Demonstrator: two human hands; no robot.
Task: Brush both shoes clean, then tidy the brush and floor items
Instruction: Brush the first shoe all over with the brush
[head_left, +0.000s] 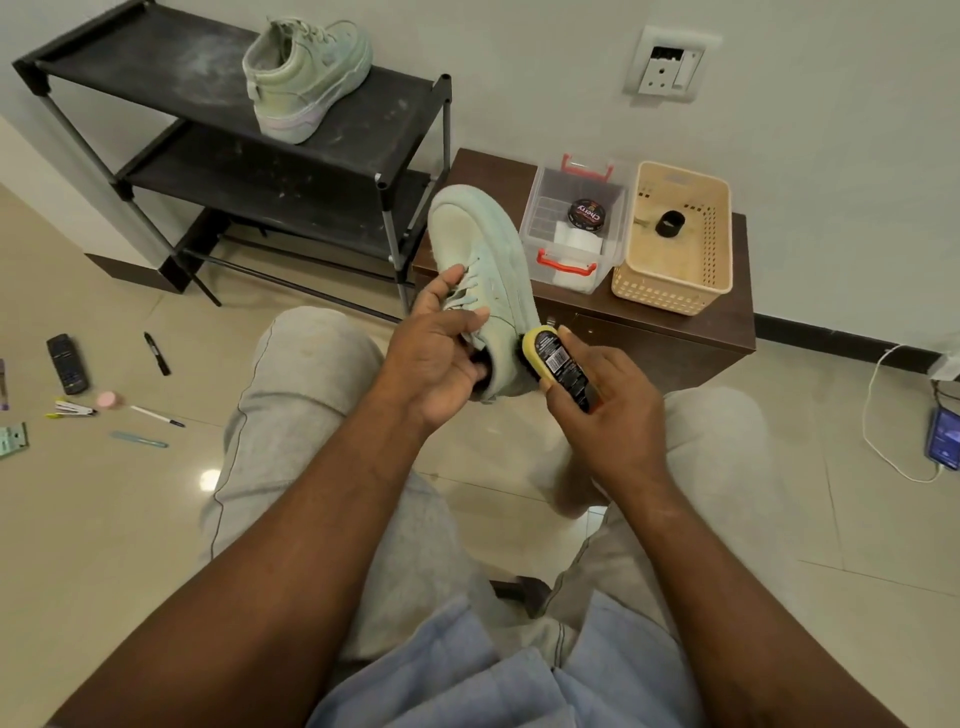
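Note:
My left hand (441, 353) grips a pale green shoe (483, 260) by its opening, thumb over the laces, toe pointing away from me. In my right hand (602, 395) is a yellow shoe brush (553, 356) with a black label, its bristles against the shoe's right side near the heel. The second pale green shoe (306, 78) stands upright on the top shelf of a black shoe rack (363, 140).
A low brown cabinet (675, 332) bears a clear box (574, 228) with a polish tin and a beige basket (675, 244). On the floor at left lie a remote (67, 364), a marker (157, 353), pens and small items. A phone (943, 441) on a cable lies at right.

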